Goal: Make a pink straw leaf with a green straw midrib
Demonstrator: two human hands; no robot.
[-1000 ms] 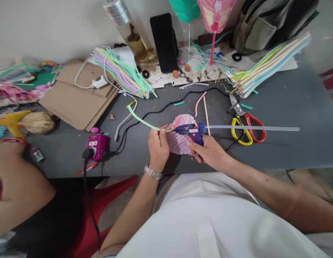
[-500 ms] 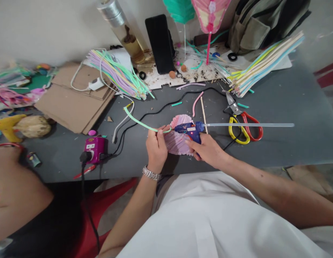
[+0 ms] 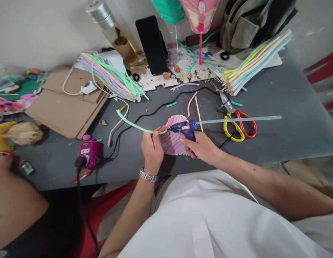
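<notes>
A light green pipe cleaner [image 3: 132,124] is pinched in my left hand [image 3: 153,148], its long end curving out to the left and its other end at the nozzle of a blue glue gun [image 3: 186,129]. My right hand [image 3: 202,146] wraps round the gun's handle. From the back of the gun a long clear glue stick [image 3: 242,119] juts to the right. Under the gun lies a pleated pink and lilac piece with a scalloped edge [image 3: 173,146], partly hidden by the gun and my hands.
Red-and-yellow-handled scissors [image 3: 238,123] lie to the right, crossed by a black cord. Pipe cleaner bundles [image 3: 109,77] [image 3: 259,64] rest at the back. A phone [image 3: 152,44] leans near a bottle [image 3: 112,32]. A magenta power adapter [image 3: 89,154] and cardboard [image 3: 66,107] are left, beside another person's arm [image 3: 15,193].
The camera view has shifted, so most of the scene sits further left. Both hands keep their holds, and the gun's nozzle stays at the pipe cleaner's end.
</notes>
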